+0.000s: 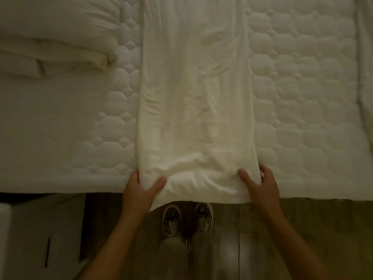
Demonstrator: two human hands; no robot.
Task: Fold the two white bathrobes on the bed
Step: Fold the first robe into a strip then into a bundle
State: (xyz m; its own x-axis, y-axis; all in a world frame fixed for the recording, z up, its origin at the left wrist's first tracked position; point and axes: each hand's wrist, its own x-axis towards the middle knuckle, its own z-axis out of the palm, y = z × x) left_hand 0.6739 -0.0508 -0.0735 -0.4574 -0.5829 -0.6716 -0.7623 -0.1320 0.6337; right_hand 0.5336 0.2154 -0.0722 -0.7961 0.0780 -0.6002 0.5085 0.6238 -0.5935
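head cam | looks steeply down | close over bed [302,98] edge | single view

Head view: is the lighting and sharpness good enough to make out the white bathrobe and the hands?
Head view: dim, yellowish light, soft overall; the long white bathrobe barely separates from the white quilted mattress; both the left hand and right hand read clearly at its near corners; wide-angle bowing at the bed edge.

Dim yellowish light, soft overall blur, darker floor [302,229], wide-angle bending at the edges
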